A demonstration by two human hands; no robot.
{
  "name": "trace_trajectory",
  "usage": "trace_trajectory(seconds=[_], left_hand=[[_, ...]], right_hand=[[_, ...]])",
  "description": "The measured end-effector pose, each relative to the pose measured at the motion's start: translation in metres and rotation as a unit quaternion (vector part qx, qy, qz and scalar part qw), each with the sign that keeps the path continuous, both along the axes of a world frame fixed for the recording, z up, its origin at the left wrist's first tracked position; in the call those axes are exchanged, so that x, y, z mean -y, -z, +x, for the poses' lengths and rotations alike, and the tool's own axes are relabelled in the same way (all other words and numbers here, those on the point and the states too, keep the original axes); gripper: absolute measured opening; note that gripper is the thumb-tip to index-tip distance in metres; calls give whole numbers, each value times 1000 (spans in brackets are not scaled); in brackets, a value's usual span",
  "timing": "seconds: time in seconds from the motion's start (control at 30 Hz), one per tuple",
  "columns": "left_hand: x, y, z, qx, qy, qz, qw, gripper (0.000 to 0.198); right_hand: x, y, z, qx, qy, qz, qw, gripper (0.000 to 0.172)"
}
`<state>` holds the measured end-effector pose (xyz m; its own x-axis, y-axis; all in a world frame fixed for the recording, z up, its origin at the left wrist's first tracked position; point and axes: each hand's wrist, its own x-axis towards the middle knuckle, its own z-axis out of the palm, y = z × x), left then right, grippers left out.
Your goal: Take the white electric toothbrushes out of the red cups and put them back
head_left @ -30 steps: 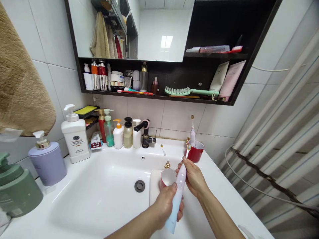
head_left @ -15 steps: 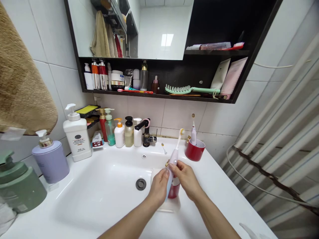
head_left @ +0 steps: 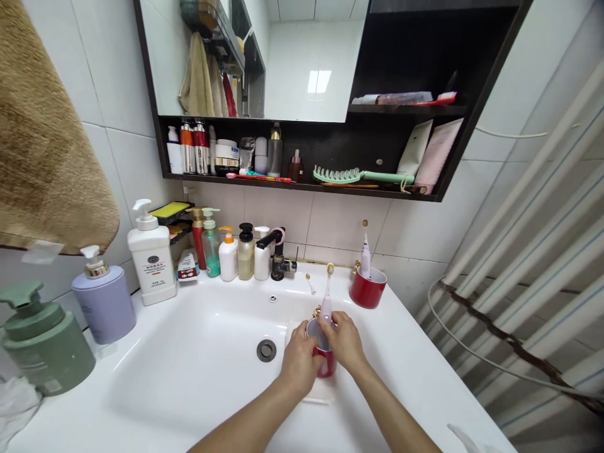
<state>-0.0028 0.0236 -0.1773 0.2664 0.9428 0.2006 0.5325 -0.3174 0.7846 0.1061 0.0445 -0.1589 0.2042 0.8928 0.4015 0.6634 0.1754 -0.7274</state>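
Observation:
A pink electric toothbrush [head_left: 326,302] stands upright inside a red cup [head_left: 325,363] on the right side of the white sink [head_left: 189,371]. My left hand [head_left: 298,357] wraps round the cup's left side. My right hand [head_left: 346,340] is closed on the toothbrush handle at the cup's rim. A second red cup [head_left: 367,288] with another electric toothbrush [head_left: 365,257] sits behind, near the wall.
A black faucet [head_left: 276,253] and several pump bottles [head_left: 226,251] line the back of the sink. A white dispenser [head_left: 151,257], a purple one [head_left: 104,299] and a green one [head_left: 42,343] stand on the left. A brown towel [head_left: 47,145] hangs at the left. A dark shelf [head_left: 302,182] holds toiletries.
The toothbrush went from tilted in both hands above the counter to upright inside the red cup. My left hand moved from the handle onto the cup.

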Motion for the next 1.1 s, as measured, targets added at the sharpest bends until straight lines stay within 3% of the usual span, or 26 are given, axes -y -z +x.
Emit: trace_trajectory(seconds=[0.17,0.4,0.63,0.87,1.1], left_hand=[[-21,-18,13,-13,10,81,997,14],[-89,-56,52,-21,12,136,990,14],[-129,-55,73,-21,6,139,990,16],[-140,-53,73,11,-6,120,993,22],[-119,-63,56,114,-17,89,989,39]], right_hand=[[-20,-17,8,43,28,34,998,20],[-78,-58,40,80,96,60,990,19],[-116,-54,51,110,118,42,986,22],[-132,-51,48,98,112,29,988,30],[-94,-59,39,34,100,69,992,39]])
